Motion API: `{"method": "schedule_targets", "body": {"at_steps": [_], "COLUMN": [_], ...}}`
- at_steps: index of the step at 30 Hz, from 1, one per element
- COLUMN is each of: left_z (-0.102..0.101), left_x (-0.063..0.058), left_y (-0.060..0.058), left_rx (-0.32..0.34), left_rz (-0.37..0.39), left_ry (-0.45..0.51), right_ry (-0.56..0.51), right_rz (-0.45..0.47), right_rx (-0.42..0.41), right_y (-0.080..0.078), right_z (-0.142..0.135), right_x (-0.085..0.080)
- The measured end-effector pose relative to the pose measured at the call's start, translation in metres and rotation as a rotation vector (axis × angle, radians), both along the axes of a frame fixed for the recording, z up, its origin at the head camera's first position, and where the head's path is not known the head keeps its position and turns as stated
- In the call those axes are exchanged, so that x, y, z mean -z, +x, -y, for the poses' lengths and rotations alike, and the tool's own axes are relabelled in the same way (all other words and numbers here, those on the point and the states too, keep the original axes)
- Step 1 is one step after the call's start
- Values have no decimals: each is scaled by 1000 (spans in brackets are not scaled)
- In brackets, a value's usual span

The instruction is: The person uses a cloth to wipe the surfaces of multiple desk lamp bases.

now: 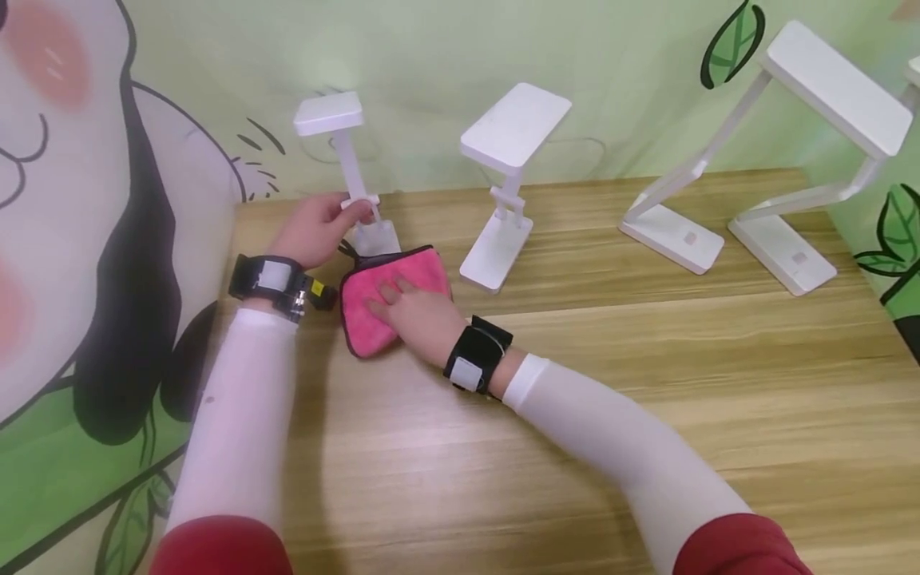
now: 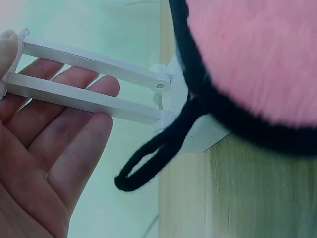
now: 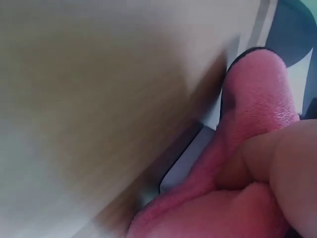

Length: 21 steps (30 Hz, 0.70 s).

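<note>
Painted wall (image 1: pixel 431 48), wooden table (image 1: pixel 431 479), left fingers (image 2: pixel 79 148) gripping lamp (image 1: pixel 349 162), right fingers (image 1: pixel 390 294) pressing pink cloth (image 1: pixel 365 329)

Left hand (image 2: pixel 44 148) holds white twin bars (image 2: pixel 89 99); black loop (image 2: pixel 176 133) juts from pink cloth (image 2: pixel 257 59).

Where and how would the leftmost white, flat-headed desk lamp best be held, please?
The lamp is probably best gripped by its slim twin bars, coming from its left: the left hand holds there, while the pink plush cloth covers part of the broad base.
</note>
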<state>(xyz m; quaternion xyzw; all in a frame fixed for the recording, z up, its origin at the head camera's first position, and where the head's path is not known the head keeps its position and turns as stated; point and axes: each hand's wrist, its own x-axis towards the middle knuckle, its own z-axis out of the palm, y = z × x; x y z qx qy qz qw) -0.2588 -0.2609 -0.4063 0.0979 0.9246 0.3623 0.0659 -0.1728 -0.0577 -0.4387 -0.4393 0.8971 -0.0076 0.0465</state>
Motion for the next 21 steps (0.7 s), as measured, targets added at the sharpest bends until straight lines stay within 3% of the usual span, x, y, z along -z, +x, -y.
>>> {"method": "schedule_targets", "body": {"at_steps": [6, 11, 15, 21], "left_z": [0, -4, -4, -1], "left_x": [1, 1, 3, 6], "left_y": [0, 0, 0, 4], "left_rx": [2, 10, -14, -49], "left_rz": [3, -3, -29, -22], "left_ry": [13, 20, 40, 55], "right_ry": [-44, -131, -180, -185], "right_rz": [10, 12, 59, 140], "right_rx": [1, 72, 102, 122], "right_y": [-36, -57, -55, -25], "right_z": [17, 27, 25, 10], "right_x": [1, 5, 9, 11]}}
